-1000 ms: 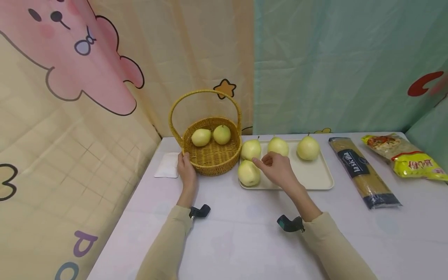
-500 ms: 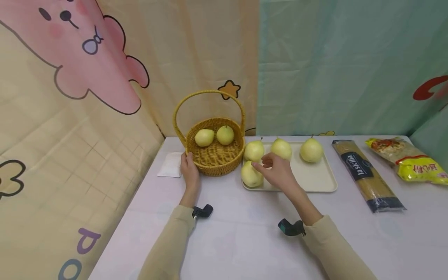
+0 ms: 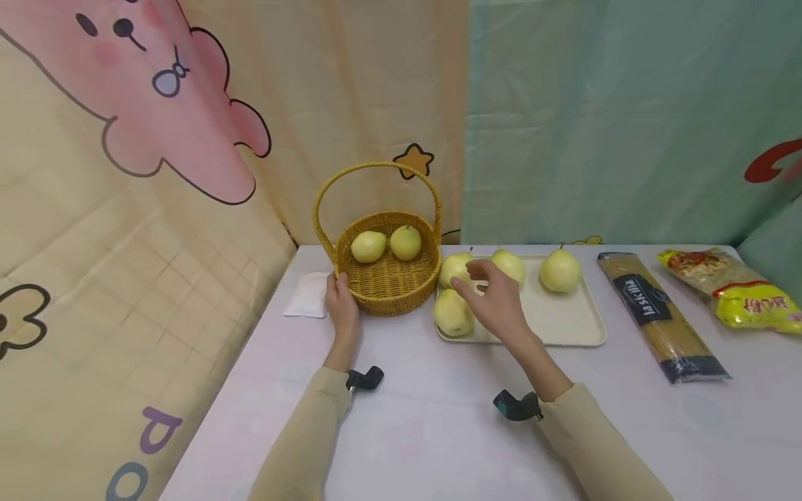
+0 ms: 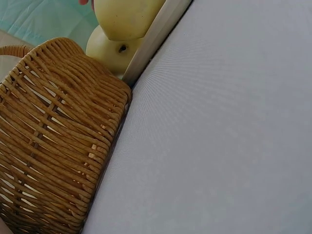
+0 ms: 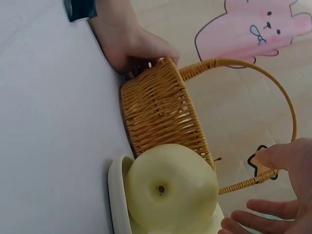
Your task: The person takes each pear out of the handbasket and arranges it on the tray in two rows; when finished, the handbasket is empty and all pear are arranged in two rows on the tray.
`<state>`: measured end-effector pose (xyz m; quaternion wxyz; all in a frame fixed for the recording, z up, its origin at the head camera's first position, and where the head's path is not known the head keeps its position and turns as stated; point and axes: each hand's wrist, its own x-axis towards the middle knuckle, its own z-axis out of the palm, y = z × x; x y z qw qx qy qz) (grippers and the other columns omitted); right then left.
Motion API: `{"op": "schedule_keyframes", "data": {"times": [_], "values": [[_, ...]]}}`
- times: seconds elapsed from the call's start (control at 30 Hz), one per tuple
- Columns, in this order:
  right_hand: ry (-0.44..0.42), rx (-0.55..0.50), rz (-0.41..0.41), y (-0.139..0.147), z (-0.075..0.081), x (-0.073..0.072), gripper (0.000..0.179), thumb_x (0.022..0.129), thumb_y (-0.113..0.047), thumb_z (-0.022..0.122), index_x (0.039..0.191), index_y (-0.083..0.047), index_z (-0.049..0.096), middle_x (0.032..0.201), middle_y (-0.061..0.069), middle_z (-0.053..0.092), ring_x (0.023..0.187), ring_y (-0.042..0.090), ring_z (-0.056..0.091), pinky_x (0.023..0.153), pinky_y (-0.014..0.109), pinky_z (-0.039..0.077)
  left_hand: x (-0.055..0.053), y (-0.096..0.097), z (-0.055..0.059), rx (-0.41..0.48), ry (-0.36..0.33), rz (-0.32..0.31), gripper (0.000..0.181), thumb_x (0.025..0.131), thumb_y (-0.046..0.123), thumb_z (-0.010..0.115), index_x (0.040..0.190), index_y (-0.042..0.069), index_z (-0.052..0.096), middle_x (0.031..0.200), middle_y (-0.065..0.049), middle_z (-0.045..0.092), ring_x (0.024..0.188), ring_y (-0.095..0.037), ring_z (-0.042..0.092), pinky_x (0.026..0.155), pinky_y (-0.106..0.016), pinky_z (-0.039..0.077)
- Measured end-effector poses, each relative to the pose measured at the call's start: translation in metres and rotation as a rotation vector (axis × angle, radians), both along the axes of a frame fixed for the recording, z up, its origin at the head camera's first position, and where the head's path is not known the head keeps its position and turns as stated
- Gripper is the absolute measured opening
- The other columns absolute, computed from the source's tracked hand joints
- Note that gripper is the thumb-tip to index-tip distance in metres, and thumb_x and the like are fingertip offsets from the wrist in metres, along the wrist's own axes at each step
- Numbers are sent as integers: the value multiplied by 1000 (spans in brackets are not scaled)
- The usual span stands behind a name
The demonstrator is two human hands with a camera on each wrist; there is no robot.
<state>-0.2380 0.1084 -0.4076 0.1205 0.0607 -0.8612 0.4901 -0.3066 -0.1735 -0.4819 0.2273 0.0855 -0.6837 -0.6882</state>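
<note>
A yellow wicker basket (image 3: 390,303) with a tall hoop handle stands at the table's back left, two pears (image 3: 368,247) inside it. My left hand (image 3: 343,312) grips its left rim, thumb on the edge; the right wrist view shows that hand (image 5: 134,46) at the wicker wall. Beside the basket, a cream tray (image 3: 551,323) bears several pale yellow-green pears. Over the tray's left part hovers my right hand (image 3: 498,300), holding nothing, fingers parted from the thumb. Close by it are the front-left pear (image 3: 452,313) and the pear behind that one (image 3: 456,266).
A white packet (image 3: 307,295) lies left of the basket. Right of the tray are a pack of pasta (image 3: 658,313) and a yellow food bag (image 3: 733,289). A printed curtain (image 3: 564,125) stands behind the table's back edge.
My right hand has lifted slightly off the front-left pear and its fingers have spread wider. The left hand keeps its hold on the basket. The view has shifted a little.
</note>
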Motion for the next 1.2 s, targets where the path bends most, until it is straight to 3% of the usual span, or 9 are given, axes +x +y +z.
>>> {"op": "schedule_keyframes", "data": {"times": [0.27,0.5,0.67,0.9,1.2], "values": [[53,-47,63,-23,14,-22,53,98,-24,74,140,1,58,140,20,64,131,38,62,109,52,52,-1,6,1,-14,2,4,48,111,30,39,145,-1,53,142,-21,62,129,-32,58,110,-44,43],[47,-25,88,-41,25,-44,60,97,-29,76,145,-1,53,144,19,61,135,36,59,111,50,51,-1,5,2,12,28,-33,49,112,30,39,150,-1,50,149,-21,57,139,-35,52,119,-49,38],[21,-4,113,-54,23,-61,72,96,-31,77,153,-1,46,152,20,56,141,35,53,114,47,48,1,3,4,31,17,-47,49,113,26,37,151,-4,47,152,-25,53,142,-40,49,120,-51,36],[-12,-71,165,-69,13,-86,78,95,-22,79,158,2,38,161,22,47,148,36,47,120,47,43,2,0,1,-14,13,8,49,111,30,39,146,0,53,145,-20,60,133,-32,56,113,-44,42],[-25,17,137,-79,13,-105,79,93,-28,79,159,-4,41,161,17,48,148,33,46,121,47,39,1,0,0,8,13,-18,48,112,31,38,149,2,50,148,-20,58,137,-34,54,117,-49,39]]}}
